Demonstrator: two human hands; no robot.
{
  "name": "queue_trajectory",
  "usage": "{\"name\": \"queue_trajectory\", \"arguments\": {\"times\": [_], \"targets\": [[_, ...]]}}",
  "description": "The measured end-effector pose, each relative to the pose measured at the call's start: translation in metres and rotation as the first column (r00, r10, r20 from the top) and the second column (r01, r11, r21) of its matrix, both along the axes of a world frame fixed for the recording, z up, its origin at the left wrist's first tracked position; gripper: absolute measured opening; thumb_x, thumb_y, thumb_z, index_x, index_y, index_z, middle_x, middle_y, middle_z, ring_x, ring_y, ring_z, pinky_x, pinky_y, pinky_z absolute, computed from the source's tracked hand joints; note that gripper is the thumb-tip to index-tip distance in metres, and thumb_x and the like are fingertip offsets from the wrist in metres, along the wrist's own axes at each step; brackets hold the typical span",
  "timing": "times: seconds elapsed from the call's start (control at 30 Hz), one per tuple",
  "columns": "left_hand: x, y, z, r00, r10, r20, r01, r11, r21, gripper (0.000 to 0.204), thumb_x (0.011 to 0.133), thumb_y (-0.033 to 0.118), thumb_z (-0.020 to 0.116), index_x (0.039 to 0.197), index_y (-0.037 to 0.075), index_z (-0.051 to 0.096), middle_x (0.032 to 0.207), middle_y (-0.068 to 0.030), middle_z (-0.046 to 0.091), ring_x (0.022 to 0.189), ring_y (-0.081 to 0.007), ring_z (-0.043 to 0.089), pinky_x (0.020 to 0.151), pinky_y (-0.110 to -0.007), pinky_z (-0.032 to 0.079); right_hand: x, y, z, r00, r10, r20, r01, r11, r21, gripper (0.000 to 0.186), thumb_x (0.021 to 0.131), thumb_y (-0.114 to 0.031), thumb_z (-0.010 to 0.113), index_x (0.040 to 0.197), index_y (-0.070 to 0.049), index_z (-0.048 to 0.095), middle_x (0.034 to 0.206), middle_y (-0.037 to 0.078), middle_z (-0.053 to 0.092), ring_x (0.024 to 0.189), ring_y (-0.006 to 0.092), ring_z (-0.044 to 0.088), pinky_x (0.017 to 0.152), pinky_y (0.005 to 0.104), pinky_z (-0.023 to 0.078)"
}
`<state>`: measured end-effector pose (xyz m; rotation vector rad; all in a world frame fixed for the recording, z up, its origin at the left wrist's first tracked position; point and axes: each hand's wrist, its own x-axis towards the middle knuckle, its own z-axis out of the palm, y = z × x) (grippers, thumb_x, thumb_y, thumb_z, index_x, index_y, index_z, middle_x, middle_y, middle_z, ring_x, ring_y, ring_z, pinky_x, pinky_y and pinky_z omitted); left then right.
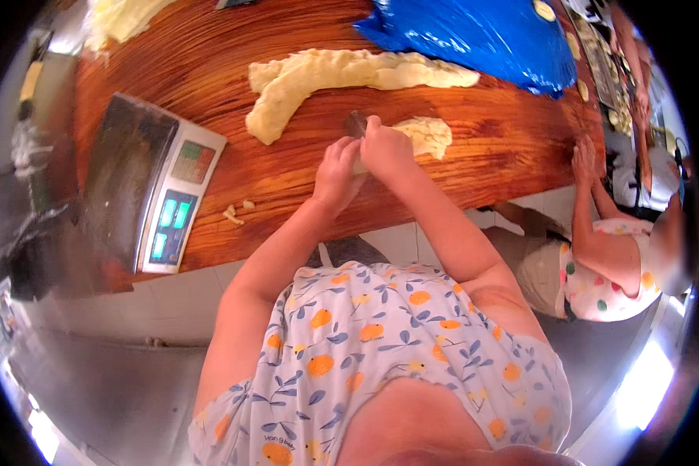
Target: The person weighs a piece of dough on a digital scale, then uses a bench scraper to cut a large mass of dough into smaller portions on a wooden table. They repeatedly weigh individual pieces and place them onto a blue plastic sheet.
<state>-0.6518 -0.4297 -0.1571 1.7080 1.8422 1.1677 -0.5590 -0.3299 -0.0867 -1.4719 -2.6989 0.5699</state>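
My right hand is closed around a dough scraper, whose dark flat blade shows past the fingers. Close against it, my left hand has its fingers curled over a pale piece of dough, mostly hidden between the two hands. A small flattened lump of dough lies on the wooden table just right of my right hand. Beyond both hands stretches a long, bent strip of dough, its left end doubled toward me.
A scale with lit displays stands at the left, small dough scraps near it. Blue plastic sheeting covers something at the far right. More dough sits far left. Another person's hands rest at the table's right edge.
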Motion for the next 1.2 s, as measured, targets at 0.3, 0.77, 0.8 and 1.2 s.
{"name": "queue_trajectory", "arguments": {"times": [0.3,0.77,0.8,1.2], "targets": [[-0.148,-0.056,0.085,0.839,0.542,0.052,-0.544,0.834,0.095,0.046,0.07,0.005,0.082,0.111,0.002,0.06,0.109,-0.0134,0.063,0.102,-0.0269,0.062,0.088,-0.035,0.051,-0.001,-0.034,0.004,0.974,0.208,0.086,-0.209,0.978,0.012,0.019,0.086,-0.012,0.055,0.098,0.0,0.047,0.068,0.02,0.065,0.066,0.0396,0.067,0.059,0.0491,0.053],[-0.134,-0.189,0.032,0.844,0.36,-0.397,-0.444,0.885,-0.14,0.049,0.07,0.011,0.079,0.117,0.006,0.063,0.115,-0.0137,0.06,0.105,-0.0367,0.056,0.091,-0.043,0.049,-0.033,-0.039,0.008,0.942,0.308,0.133,-0.314,0.949,0.032,0.026,0.085,-0.017,0.061,0.101,-0.002,0.047,0.072,0.021,0.066,0.069,0.0402,0.067,0.062,0.051,0.052],[-0.133,-0.194,0.025,0.841,0.372,-0.392,-0.445,0.889,-0.111,0.047,0.072,0.01,0.077,0.117,0.006,0.063,0.114,-0.0131,0.06,0.105,-0.0355,0.056,0.09,-0.042,0.049,-0.036,-0.041,0.007,0.937,0.323,0.136,-0.33,0.943,0.033,0.026,0.085,-0.017,0.061,0.101,-0.002,0.047,0.073,0.021,0.066,0.069,0.0403,0.067,0.062,0.0509,0.052],[-0.141,-0.206,0.013,0.727,0.526,-0.441,-0.533,0.838,0.122,0.023,0.079,0.006,0.061,0.101,0.005,0.068,0.104,-0.0088,0.061,0.095,-0.031,0.058,0.078,-0.039,0.051,-0.051,-0.047,0.006,0.925,0.343,0.163,-0.345,0.939,-0.016,0.031,0.091,-0.024,0.06,0.109,-0.004,0.047,0.079,0.023,0.067,0.076,0.0415,0.066,0.067,0.0505,0.052]]}}
